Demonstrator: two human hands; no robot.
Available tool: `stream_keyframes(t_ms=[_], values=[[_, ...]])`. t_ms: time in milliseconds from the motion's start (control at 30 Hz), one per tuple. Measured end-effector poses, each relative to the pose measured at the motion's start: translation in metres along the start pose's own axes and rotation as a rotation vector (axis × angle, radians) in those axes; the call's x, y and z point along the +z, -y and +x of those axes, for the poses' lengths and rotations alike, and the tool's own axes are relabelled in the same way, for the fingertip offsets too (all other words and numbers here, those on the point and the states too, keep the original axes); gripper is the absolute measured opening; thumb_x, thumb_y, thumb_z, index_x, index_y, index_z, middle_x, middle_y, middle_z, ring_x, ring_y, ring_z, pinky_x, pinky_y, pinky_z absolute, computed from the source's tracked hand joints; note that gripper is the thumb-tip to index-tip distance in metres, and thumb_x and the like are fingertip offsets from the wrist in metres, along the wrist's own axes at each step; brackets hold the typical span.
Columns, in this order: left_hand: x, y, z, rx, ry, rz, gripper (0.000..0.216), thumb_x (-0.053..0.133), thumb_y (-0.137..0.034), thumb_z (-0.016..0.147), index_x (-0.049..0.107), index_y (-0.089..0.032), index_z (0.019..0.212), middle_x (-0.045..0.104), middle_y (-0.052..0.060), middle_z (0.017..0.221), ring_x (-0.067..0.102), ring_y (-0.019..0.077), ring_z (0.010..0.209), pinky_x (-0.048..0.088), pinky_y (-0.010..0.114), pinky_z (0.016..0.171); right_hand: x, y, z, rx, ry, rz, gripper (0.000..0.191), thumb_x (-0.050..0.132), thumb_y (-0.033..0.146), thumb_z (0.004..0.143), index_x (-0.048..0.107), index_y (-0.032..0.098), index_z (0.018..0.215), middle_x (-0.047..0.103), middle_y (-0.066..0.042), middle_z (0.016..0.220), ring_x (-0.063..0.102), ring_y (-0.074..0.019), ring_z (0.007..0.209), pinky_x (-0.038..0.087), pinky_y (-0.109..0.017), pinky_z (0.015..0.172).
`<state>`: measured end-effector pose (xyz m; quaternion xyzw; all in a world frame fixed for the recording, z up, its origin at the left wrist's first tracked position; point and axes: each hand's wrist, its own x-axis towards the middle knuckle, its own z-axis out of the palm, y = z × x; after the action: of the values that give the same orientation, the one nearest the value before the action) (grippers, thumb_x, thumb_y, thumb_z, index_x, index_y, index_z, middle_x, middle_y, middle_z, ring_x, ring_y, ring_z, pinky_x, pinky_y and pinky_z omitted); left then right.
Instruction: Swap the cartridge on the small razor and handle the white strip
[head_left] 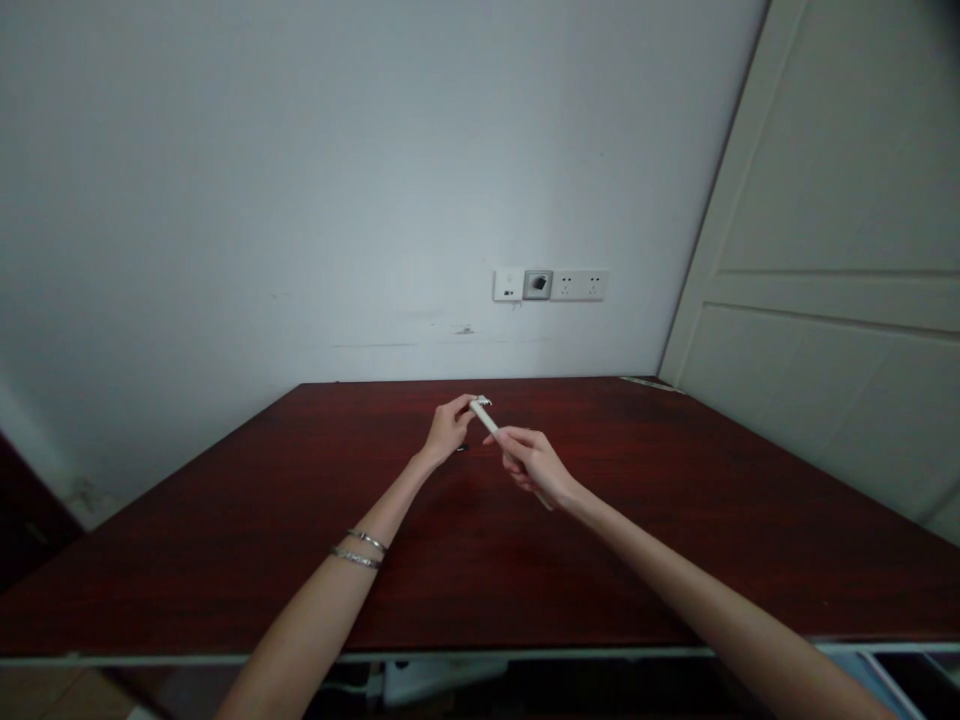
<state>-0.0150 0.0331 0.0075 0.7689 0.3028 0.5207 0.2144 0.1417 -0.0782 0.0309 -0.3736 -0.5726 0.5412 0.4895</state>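
My right hand is wrapped round the long white handle of a slim tool, tilted up and to the left, its lower end showing beneath the palm. At the far end is a small, shiny white or silvery head, too small to name. My left hand has its thumb and fingers closed at that end, touching the tool or holding it near the head. Two silvery bangles circle the left forearm. Below the left fingers, a small dark object appears on the tabletop, its kind unclear.
Both hands are over a dark red wooden table. Behind it rises a pale wall with a row of sockets. A white panelled door stands at the right. Under the table's front edge are white items, partly hidden.
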Motion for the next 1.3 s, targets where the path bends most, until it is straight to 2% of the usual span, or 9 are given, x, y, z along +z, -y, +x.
stream_keyframes(t_ms=[200,333,467,633,800,933,1000,1167,1300], values=[[-0.001,-0.006,-0.001,-0.001,-0.012,0.015,0.019,0.05,-0.021,0.08,0.064,-0.016,0.093,0.067,0.005,0.092,0.06,0.0173,0.086,0.044,0.026,0.079,0.008,-0.001,-0.002,-0.08,-0.123,0.143,0.038,0.058,0.05,0.072,0.058,0.016,0.088,0.032,0.01,0.043,0.018,-0.0015,0.032,0.01,-0.015,0.03],[-0.001,-0.006,-0.001,-0.032,-0.034,0.017,0.021,0.05,-0.018,0.079,0.064,-0.017,0.095,0.067,0.005,0.093,0.06,0.0177,0.087,0.043,0.026,0.08,0.011,-0.006,-0.003,0.01,-0.047,0.136,0.04,0.058,0.05,0.071,0.058,0.016,0.09,0.033,0.01,0.042,0.019,-0.0018,0.03,0.01,-0.015,0.03],[-0.002,-0.006,-0.001,0.006,-0.02,0.043,0.021,0.05,-0.021,0.08,0.063,-0.016,0.095,0.067,0.005,0.095,0.06,0.0175,0.087,0.043,0.025,0.079,0.012,-0.007,-0.004,-0.085,-0.154,0.197,0.039,0.058,0.049,0.072,0.057,0.016,0.092,0.033,0.01,0.042,0.018,-0.0016,0.03,0.01,-0.015,0.03],[-0.001,-0.007,-0.002,0.003,-0.019,0.07,0.022,0.048,-0.019,0.08,0.063,-0.016,0.096,0.067,0.006,0.093,0.061,0.017,0.083,0.043,0.025,0.078,0.015,-0.008,-0.003,-0.028,-0.084,0.106,0.037,0.057,0.049,0.073,0.059,0.016,0.09,0.035,0.01,0.043,0.021,-0.0021,0.031,0.012,-0.015,0.029],[-0.001,-0.008,-0.001,-0.004,-0.013,0.025,0.019,0.05,-0.021,0.08,0.063,-0.016,0.093,0.066,0.005,0.092,0.06,0.0172,0.085,0.043,0.026,0.079,0.017,-0.011,-0.001,-0.097,-0.196,0.189,0.037,0.057,0.049,0.072,0.058,0.017,0.089,0.032,0.01,0.043,0.018,-0.0017,0.031,0.011,-0.015,0.029],[0.001,-0.003,0.0,-0.048,-0.02,-0.009,0.017,0.052,-0.019,0.077,0.062,-0.016,0.09,0.066,0.004,0.086,0.061,0.0154,0.079,0.045,0.025,0.074,0.025,-0.023,-0.007,-0.039,-0.051,0.044,0.039,0.053,0.051,0.076,0.061,0.016,0.091,0.034,0.009,0.043,0.022,-0.0034,0.032,0.015,-0.016,0.029],[0.003,-0.003,0.001,-0.104,-0.012,-0.087,0.015,0.054,-0.019,0.075,0.06,-0.015,0.088,0.065,0.003,0.079,0.061,0.0137,0.071,0.047,0.023,0.068,0.023,-0.022,-0.007,-0.105,-0.038,-0.041,0.039,0.05,0.05,0.078,0.062,0.016,0.093,0.036,0.007,0.045,0.026,-0.0047,0.033,0.018,-0.018,0.031],[0.005,-0.02,0.001,-0.408,0.13,-0.391,0.017,0.058,-0.021,0.072,0.055,-0.012,0.086,0.062,0.003,0.065,0.062,0.0137,0.053,0.047,0.021,0.049,-0.02,0.003,0.02,-0.445,-0.31,-0.393,0.037,0.048,0.046,0.081,0.068,0.017,0.091,0.053,0.0,0.06,0.044,-0.0103,0.051,0.035,-0.022,0.047],[0.004,-0.038,-0.001,-0.551,0.198,-0.491,0.019,0.062,-0.024,0.07,0.056,-0.012,0.083,0.063,0.005,0.067,0.063,0.0145,0.053,0.045,0.019,0.044,-0.055,0.018,0.048,-0.489,-0.474,-0.731,0.037,0.051,0.045,0.079,0.071,0.015,0.084,0.064,-0.005,0.07,0.052,-0.0154,0.063,0.038,-0.024,0.057]])
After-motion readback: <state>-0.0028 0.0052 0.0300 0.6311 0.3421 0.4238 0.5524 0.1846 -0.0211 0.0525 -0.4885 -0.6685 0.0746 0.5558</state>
